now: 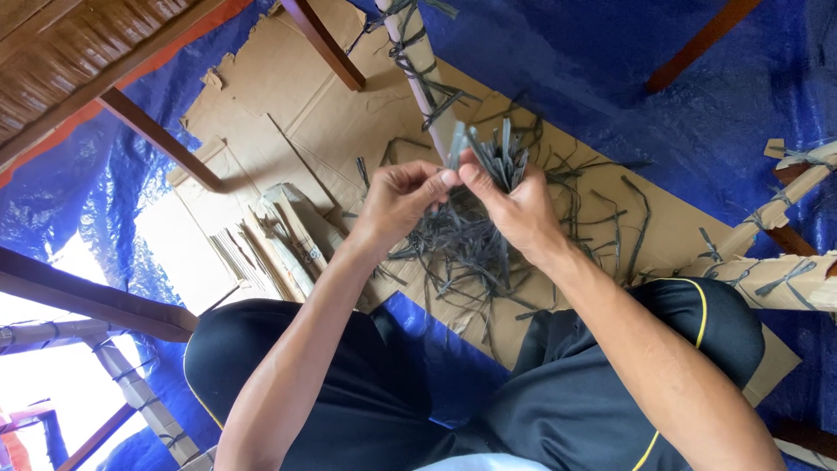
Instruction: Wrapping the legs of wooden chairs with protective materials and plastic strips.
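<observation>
My right hand (516, 208) grips a bundle of dark grey flat strips (499, 155) that stand upright out of its fist. My left hand (403, 197) pinches one single strip (456, 144) at the edge of that bundle between thumb and forefinger. Both hands meet above a loose pile of the same dark strips (453, 249) scattered on a brown cardboard sheet (340, 122). My knees in black shorts frame the lower part of the view.
A pale pole wrapped with dark strips (420, 65) runs away from me beyond the hands. Similar wrapped poles (785, 205) lie at the right and lower left (131, 384). Blue tarpaulin (610, 61) covers the floor. Wooden furniture legs (157, 135) cross at left.
</observation>
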